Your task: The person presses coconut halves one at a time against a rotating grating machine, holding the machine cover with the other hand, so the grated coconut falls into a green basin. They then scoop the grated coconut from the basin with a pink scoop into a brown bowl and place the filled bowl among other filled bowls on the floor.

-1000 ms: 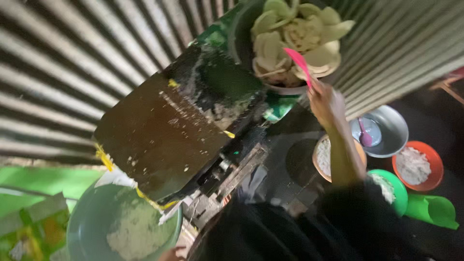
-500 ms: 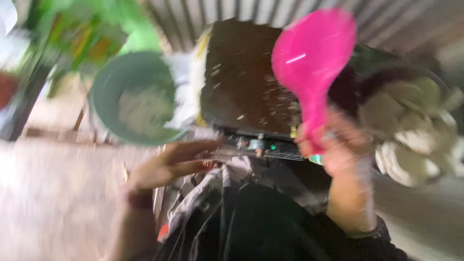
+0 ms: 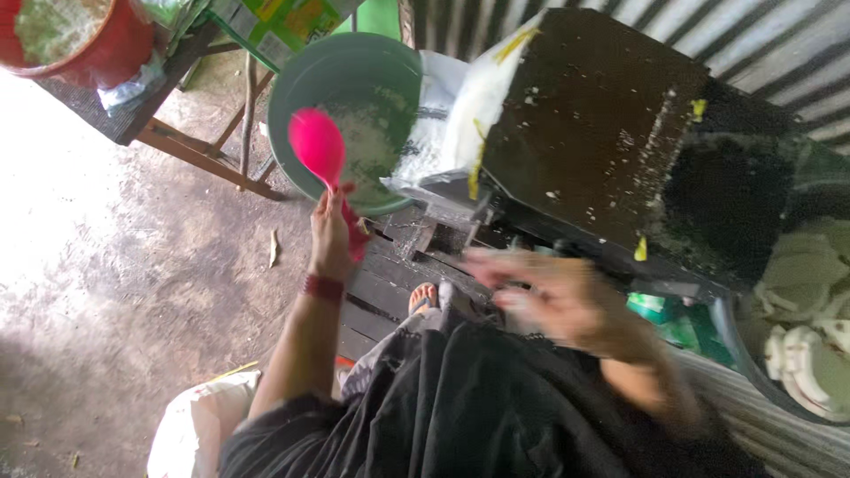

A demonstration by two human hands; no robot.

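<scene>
My left hand [image 3: 329,232] grips the handle of a pink plastic spoon [image 3: 317,146], whose bowl hangs over a green basin [image 3: 301,75] holding white grated material. My right hand [image 3: 567,296], blurred, is open with fingers spread and holds nothing. It hovers in front of a dark, crumb-speckled grating machine [image 3: 593,124]. A white sheet [image 3: 460,124] runs from the machine down into the basin.
A bowl of pale round pieces [image 3: 810,327] sits at the right edge. A red bucket [image 3: 84,40] stands on a wooden table [image 3: 190,146] at top left. A white sack [image 3: 190,429] lies at bottom left. Corrugated metal wall [image 3: 753,35] runs behind the machine.
The pink spoon has passed from my right hand to my left and now sits over the green basin. My view has swung left, away from the bowl of pale pieces.
</scene>
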